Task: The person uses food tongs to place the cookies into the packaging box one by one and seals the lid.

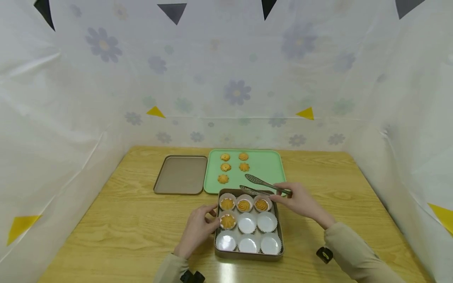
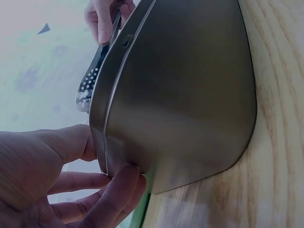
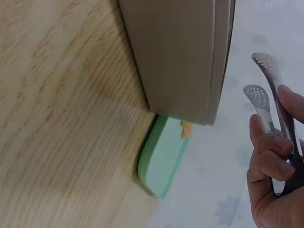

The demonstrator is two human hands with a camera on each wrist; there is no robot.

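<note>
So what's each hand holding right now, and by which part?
The right hand holds metal tongs by the handle end, tips open above the tin. The left hand holds nothing; its fingers rest against the tin's left edge.

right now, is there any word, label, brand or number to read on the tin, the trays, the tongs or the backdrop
No text can be read in any view.
Cookie tin: plain metal, no label.
Green tray and tin lid: unmarked.
Tongs in the right hand: only perforations.
Backdrop: flowers and triangles, no writing.
Left hand touches the tin.
</note>
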